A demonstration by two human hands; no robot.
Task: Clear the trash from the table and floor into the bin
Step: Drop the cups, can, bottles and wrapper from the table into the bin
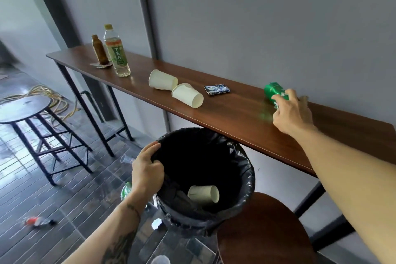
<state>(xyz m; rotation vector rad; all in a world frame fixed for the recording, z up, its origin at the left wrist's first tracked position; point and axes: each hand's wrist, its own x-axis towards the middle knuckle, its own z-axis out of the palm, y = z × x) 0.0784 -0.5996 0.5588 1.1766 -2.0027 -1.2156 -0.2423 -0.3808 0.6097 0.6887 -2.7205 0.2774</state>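
Observation:
A long narrow wooden table (235, 113) runs along the grey wall. My right hand (291, 113) has its fingers around a green can (273, 90) lying on the table's right part. My left hand (146, 169) grips the rim of a bin (242, 167) lined with a black bag, below the table's front edge. One paper cup (203, 194) lies inside the bin. Two paper cups (162, 80) (187, 95) lie tipped on the table, beside a dark gum packet (216, 89). A tea bottle (116, 53) and a brown bottle (99, 50) stand at the table's far left.
A black stool (23, 109) stands at the left, a coiled hose (53, 96) behind it. A brown stool seat (263, 229) is close on the right. On the floor lie a crushed bottle (38, 221), a clear plastic cup (126, 159), a green bottle (126, 191) and another cup (160, 260).

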